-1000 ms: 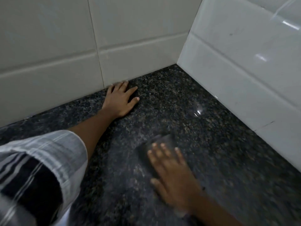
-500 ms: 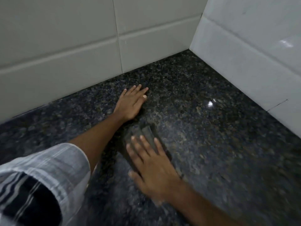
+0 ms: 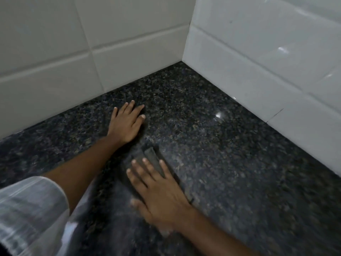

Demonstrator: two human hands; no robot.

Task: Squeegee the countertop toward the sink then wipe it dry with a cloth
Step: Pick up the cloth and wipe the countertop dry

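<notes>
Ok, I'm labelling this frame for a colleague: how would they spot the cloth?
Start at the corner where the white tiled walls meet the dark speckled granite countertop. Nearer the camera, the right hand presses flat on a small folded dark grey cloth. It is smooth and plain grey, unlike the speckled stone around it.

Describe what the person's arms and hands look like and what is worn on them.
Both hands are bare, no gloves: left hand, right hand. The forearms are uncovered too. A loose short sleeve, light grey-white with faint darker stripes, covers the left upper arm. No rings show on the fingers; motion blur hides the right wrist.
</notes>
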